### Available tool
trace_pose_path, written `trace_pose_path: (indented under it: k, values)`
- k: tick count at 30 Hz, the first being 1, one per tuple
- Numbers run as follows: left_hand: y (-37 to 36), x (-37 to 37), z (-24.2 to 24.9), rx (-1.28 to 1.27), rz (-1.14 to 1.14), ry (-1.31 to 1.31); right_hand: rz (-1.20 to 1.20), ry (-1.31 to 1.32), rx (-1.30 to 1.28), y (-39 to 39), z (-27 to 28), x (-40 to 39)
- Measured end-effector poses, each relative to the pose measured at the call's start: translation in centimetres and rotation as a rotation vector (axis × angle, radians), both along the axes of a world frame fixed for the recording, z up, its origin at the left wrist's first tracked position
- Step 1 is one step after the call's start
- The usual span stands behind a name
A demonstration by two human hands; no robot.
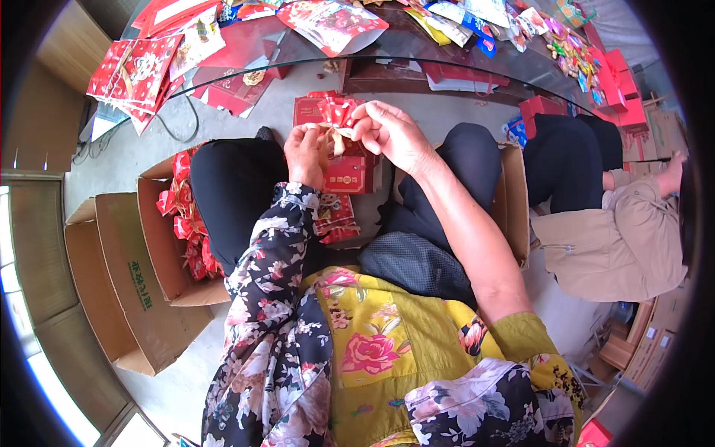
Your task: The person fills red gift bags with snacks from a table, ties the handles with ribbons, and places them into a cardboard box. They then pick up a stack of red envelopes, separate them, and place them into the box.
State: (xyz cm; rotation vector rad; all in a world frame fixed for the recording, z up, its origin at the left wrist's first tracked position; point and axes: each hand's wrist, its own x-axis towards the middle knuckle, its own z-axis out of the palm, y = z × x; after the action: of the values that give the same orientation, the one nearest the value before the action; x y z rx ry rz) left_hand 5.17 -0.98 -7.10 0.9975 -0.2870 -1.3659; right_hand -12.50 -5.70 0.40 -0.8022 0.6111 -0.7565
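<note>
Both hands meet in front of my knees at a small red gift bag [339,112] with a gathered top. A pale gold ribbon [339,141] goes around its neck. My left hand [304,155] is closed, its fingers pinching the ribbon from the left. From the right, my right hand [393,134] pinches the ribbon between thumb and fingertips. Right below the hands is a red box [350,175] with gold print. More red printed packets [337,216] lie between my legs. The ribbon's knot is partly covered by fingers.
At my left, an open carton [160,216] holds several tied red bags [192,249], beside another carton [123,276]. Ahead, a glass table [253,71] carries red pouches [138,74] and colourful snack packets [469,22]. Another person [611,231] sits close on my right.
</note>
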Motion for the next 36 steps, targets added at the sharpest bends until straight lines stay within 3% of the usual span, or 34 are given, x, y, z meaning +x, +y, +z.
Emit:
trace_pose_path:
  k: [3,4,6,7,10,20,28,32,36]
  values:
    - [0.0,-0.3,0.3,0.017,0.033,0.015,-0.135,0.417,-0.19,-0.2,-0.7,-0.3]
    - [0.0,-0.4,0.6,0.02,0.061,0.023,-0.136,0.418,-0.19,-0.2,-0.8,-0.2]
    - [0.0,-0.4,0.2,0.015,0.052,0.015,-0.072,0.788,-0.245,-0.2,-1.4,0.2]
    - [0.0,-0.2,0.1,0.01,0.043,0.006,-0.062,0.818,-0.291,0.2,-2.0,0.5]
    - [-0.1,-0.1,-0.6,0.018,0.011,-0.028,0.055,0.878,-0.268,0.5,-2.6,1.2]
    - [0.0,0.4,-0.3,0.08,-0.009,-0.034,0.06,0.926,-0.343,0.3,-2.7,1.5]
    - [-0.4,-0.1,0.4,0.023,0.148,-0.027,0.034,0.93,-0.413,0.6,-2.0,0.9]
    - [-0.2,0.0,1.6,-0.03,0.032,-0.127,0.061,0.886,-0.297,0.1,-2.9,0.3]
    - [0.1,0.4,1.2,-0.154,-0.185,-0.268,-0.209,0.801,-0.326,-0.7,-2.3,-0.3]
